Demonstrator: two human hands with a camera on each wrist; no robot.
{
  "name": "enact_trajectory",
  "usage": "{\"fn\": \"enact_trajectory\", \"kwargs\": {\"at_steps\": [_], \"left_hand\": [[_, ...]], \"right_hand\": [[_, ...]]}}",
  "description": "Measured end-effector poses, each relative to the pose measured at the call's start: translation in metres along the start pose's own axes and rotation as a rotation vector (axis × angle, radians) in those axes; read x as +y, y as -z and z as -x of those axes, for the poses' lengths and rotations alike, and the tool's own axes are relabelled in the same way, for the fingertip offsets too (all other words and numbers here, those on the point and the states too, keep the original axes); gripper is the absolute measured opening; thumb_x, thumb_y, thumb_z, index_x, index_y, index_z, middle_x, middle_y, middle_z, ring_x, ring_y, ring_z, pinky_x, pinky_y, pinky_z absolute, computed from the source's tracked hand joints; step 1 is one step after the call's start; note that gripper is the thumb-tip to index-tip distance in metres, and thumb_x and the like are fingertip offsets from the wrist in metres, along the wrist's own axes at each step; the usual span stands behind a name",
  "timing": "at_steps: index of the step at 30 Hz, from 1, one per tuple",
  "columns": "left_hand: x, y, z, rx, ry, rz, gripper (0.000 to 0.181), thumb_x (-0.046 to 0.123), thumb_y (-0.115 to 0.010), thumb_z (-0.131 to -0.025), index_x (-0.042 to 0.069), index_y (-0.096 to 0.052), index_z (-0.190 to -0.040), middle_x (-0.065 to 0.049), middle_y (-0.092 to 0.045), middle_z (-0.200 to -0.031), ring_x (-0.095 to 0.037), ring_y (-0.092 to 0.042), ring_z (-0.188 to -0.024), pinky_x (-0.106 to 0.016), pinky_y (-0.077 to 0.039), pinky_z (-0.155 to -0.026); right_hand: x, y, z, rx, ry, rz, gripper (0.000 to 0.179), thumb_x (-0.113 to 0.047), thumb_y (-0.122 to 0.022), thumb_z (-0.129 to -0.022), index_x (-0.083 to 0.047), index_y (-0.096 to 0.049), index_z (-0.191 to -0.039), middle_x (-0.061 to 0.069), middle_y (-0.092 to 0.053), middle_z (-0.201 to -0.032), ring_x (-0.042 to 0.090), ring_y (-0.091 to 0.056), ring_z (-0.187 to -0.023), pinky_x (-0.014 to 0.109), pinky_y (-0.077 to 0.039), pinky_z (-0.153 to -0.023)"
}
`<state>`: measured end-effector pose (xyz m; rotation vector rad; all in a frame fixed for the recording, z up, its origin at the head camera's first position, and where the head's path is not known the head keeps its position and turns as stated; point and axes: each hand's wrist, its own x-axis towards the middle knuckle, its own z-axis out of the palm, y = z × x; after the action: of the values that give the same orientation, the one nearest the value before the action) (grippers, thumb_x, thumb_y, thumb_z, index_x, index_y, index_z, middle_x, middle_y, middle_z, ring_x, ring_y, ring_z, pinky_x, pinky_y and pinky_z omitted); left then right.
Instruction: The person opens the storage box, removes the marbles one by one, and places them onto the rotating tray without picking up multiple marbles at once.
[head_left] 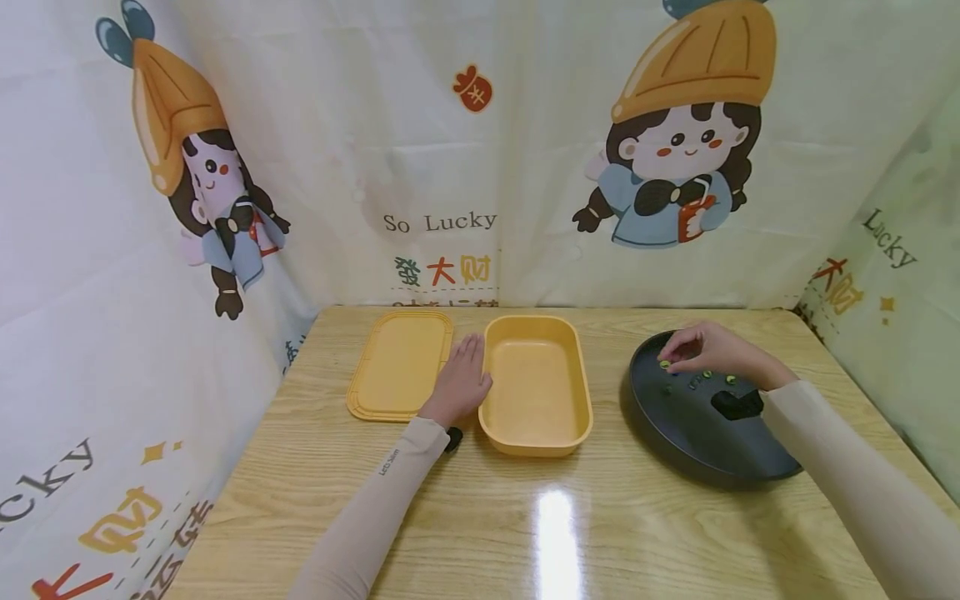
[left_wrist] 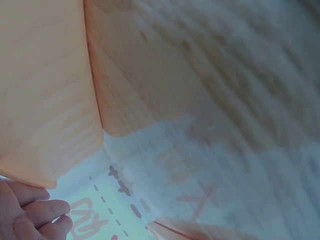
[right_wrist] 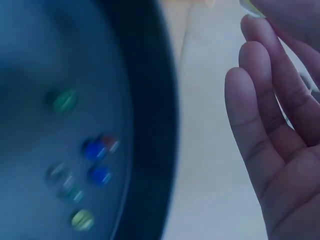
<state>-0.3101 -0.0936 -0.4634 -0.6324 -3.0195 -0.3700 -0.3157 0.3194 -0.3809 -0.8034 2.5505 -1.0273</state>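
Observation:
Over the far left part of a round black tray (head_left: 675, 437), my right hand (head_left: 708, 348) pinches a yellow-green glass marble (head_left: 664, 364) between thumb and fingertip. That marble (right_wrist: 251, 8) shows only partly at the top of the right wrist view, the other fingers extended below it. Several glass marbles lie in the tray, among them a green marble (right_wrist: 65, 101), a blue marble (right_wrist: 100, 174) and a yellow-green marble (right_wrist: 82, 220). My left hand (head_left: 459, 383) lies along the left side of a yellow rectangular box (head_left: 583, 392), fingers straight at its rim.
A flat yellow lid (head_left: 401, 362) lies on the wooden table (head_left: 450, 517) left of the box. Behind the table hangs a printed curtain (head_left: 540, 167), which also runs along both sides. The box stands between the lid and the tray.

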Motion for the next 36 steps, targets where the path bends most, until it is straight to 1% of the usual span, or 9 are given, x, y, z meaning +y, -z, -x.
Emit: {"fn": "enact_trajectory", "kwargs": {"at_steps": [3,6,10,13,15,23,28,32,36], "left_hand": [[0.000,0.001,0.000,-0.010,0.011,0.012,0.063,0.024,-0.038,-0.099,-0.006,-0.013,-0.148,-0.023,-0.019,-0.155,-0.033,-0.017,-0.145,-0.043,-0.013,-0.120],[-0.001,0.002,0.000,-0.010,0.012,0.019,0.063,0.023,-0.038,-0.098,-0.006,-0.014,-0.148,-0.023,-0.019,-0.155,-0.034,-0.016,-0.145,-0.043,-0.013,-0.119],[-0.002,0.002,0.001,-0.008,0.009,0.031,0.062,0.023,-0.037,-0.098,-0.006,-0.014,-0.148,-0.023,-0.019,-0.155,-0.033,-0.015,-0.146,-0.043,-0.013,-0.120],[-0.002,0.001,0.001,-0.008,0.009,0.033,0.062,0.023,-0.037,-0.098,-0.006,-0.013,-0.148,-0.022,-0.018,-0.155,-0.033,-0.014,-0.146,-0.043,-0.012,-0.120],[-0.002,0.001,0.000,-0.008,0.009,0.034,0.062,0.024,-0.036,-0.099,-0.005,-0.013,-0.148,-0.022,-0.018,-0.155,-0.033,-0.014,-0.146,-0.043,-0.012,-0.120],[-0.002,0.000,0.000,0.008,0.006,0.035,0.062,0.023,-0.037,-0.098,-0.006,-0.014,-0.148,-0.022,-0.020,-0.155,-0.033,-0.016,-0.146,-0.043,-0.013,-0.120],[-0.001,0.000,0.000,-0.009,0.016,0.020,0.062,0.024,-0.037,-0.099,-0.005,-0.012,-0.149,-0.020,-0.017,-0.156,-0.031,-0.014,-0.146,-0.042,-0.012,-0.120],[0.000,0.000,0.000,-0.010,0.016,0.024,0.062,0.023,-0.037,-0.099,-0.005,-0.013,-0.149,-0.019,-0.016,-0.156,-0.031,-0.015,-0.146,-0.042,-0.012,-0.120],[0.000,0.001,0.000,-0.010,0.016,0.024,0.062,0.023,-0.038,-0.099,-0.005,-0.013,-0.149,-0.019,-0.016,-0.156,-0.032,-0.016,-0.145,-0.042,-0.012,-0.120]], "right_hand": [[0.016,0.001,0.011,0.016,0.013,-0.005,0.020,-0.012,-0.070,-0.082,0.003,-0.070,-0.095,0.009,-0.071,-0.086,0.008,-0.066,-0.071,0.028,-0.055,-0.060],[0.028,0.001,0.022,0.024,-0.027,0.006,0.023,-0.014,-0.069,-0.083,0.005,-0.070,-0.096,0.014,-0.071,-0.087,0.010,-0.066,-0.071,0.029,-0.055,-0.061],[0.040,-0.001,0.035,0.037,-0.089,0.027,0.023,-0.013,-0.070,-0.082,0.006,-0.069,-0.096,0.009,-0.071,-0.086,0.013,-0.067,-0.072,0.032,-0.054,-0.058],[0.047,-0.001,0.042,0.033,-0.115,0.036,0.023,-0.013,-0.070,-0.082,0.005,-0.070,-0.096,0.006,-0.072,-0.084,0.011,-0.067,-0.072,0.031,-0.054,-0.057],[0.051,-0.001,0.046,0.030,-0.109,0.045,0.023,-0.012,-0.070,-0.082,0.006,-0.070,-0.095,0.005,-0.072,-0.084,0.010,-0.066,-0.071,0.029,-0.054,-0.058],[0.064,-0.004,0.052,-0.041,-0.069,-0.002,0.017,-0.002,-0.069,-0.079,0.011,-0.068,-0.091,0.009,-0.071,-0.081,0.003,-0.065,-0.070,0.024,-0.055,-0.061],[0.070,-0.010,0.055,-0.079,-0.096,0.012,0.015,-0.004,-0.072,-0.077,0.006,-0.070,-0.088,0.005,-0.071,-0.078,0.002,-0.063,-0.067,0.023,-0.054,-0.059],[0.073,-0.013,0.055,-0.084,-0.104,0.035,0.013,-0.005,-0.073,-0.076,0.003,-0.072,-0.086,0.001,-0.070,-0.077,0.000,-0.060,-0.066,0.023,-0.052,-0.058],[0.073,-0.014,0.054,-0.081,-0.107,0.040,0.011,-0.003,-0.073,-0.076,0.002,-0.072,-0.086,0.002,-0.070,-0.078,0.000,-0.060,-0.066,0.022,-0.052,-0.058]]}}
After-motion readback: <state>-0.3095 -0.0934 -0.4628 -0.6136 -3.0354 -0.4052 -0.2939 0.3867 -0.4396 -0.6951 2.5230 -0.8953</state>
